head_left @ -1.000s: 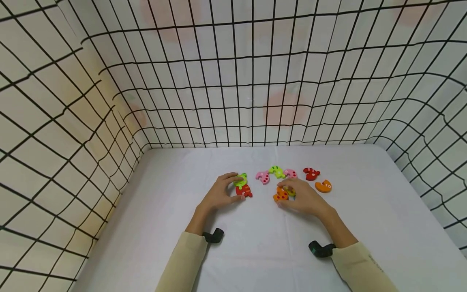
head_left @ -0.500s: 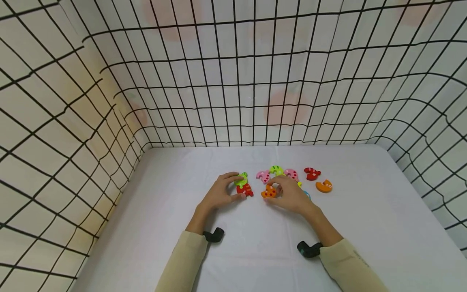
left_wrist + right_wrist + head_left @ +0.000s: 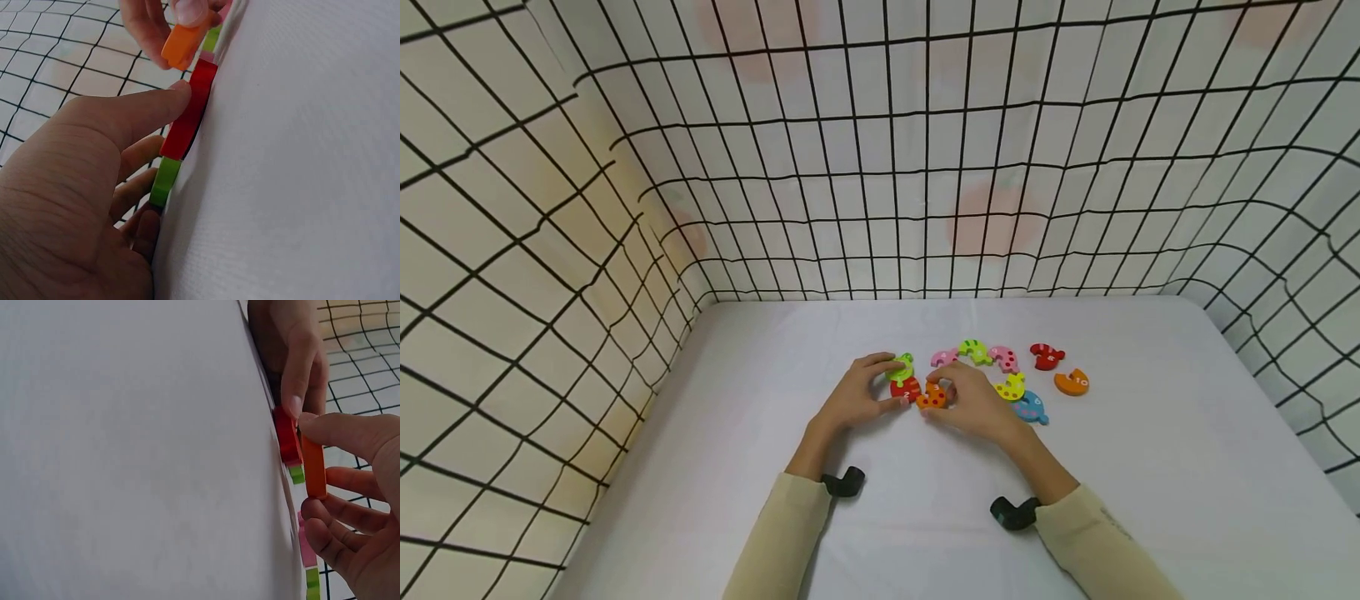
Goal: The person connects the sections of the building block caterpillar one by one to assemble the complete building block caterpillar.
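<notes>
Between the thumb and fingers of my right hand (image 3: 983,402) I pinch an orange spotted puzzle piece (image 3: 932,397), numbered on its face. In the right wrist view the orange piece is held on edge, off the white cloth, close beside a red striped puzzle piece (image 3: 905,390) marked 2. My left hand (image 3: 854,393) holds that red piece and the green puzzle piece (image 3: 901,367) joined behind it: the thumb presses the red piece (image 3: 192,112) and the curled fingers are at the green one (image 3: 165,181). Part of the green piece is hidden by fingers.
To the right lie a yellow piece (image 3: 1012,387), a blue piece (image 3: 1031,407), a red one (image 3: 1047,356) and an orange one (image 3: 1072,382) marked 10. Pink pieces (image 3: 1003,358) and a striped green piece (image 3: 975,351) lie behind. Black wire mesh (image 3: 925,167) surrounds the white table.
My right hand has carried the orange spotted piece leftward, from beside the yellow piece to the red piece. The yellow and blue pieces are uncovered. My left hand stays nearly still.
</notes>
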Available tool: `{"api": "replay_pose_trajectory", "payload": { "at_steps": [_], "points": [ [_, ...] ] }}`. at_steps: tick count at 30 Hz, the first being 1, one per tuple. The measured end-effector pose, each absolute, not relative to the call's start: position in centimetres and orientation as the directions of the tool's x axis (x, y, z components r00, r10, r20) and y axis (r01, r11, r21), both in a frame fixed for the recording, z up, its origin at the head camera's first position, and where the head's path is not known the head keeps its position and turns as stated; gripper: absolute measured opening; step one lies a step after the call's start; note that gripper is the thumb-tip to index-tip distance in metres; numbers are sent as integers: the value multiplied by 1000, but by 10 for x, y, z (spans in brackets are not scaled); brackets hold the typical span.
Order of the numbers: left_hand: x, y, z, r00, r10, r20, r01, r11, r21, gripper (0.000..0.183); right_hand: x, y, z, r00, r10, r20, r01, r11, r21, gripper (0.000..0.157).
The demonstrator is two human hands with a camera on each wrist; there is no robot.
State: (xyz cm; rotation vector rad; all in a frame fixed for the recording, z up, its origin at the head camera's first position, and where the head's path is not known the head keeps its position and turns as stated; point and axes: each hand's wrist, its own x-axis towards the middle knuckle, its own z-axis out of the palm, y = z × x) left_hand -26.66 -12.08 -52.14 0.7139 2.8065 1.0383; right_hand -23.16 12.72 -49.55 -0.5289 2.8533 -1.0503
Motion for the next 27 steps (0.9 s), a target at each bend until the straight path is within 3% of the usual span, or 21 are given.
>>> {"api": "replay_pose_trajectory", "payload": {
  "at_steps": [13, 27],
  "points": [
    [-268, -122, -520, -867, 469, 167, 460, 623, 633, 47, -232, 112, -499, -953, -301, 26, -248, 733, -633, 54],
    [-265, -120, -518, -879, 451, 154, 434, 622, 652, 40, -231, 107, -496, -960, -278, -39, -197, 763, -616, 57]
  ]
}}
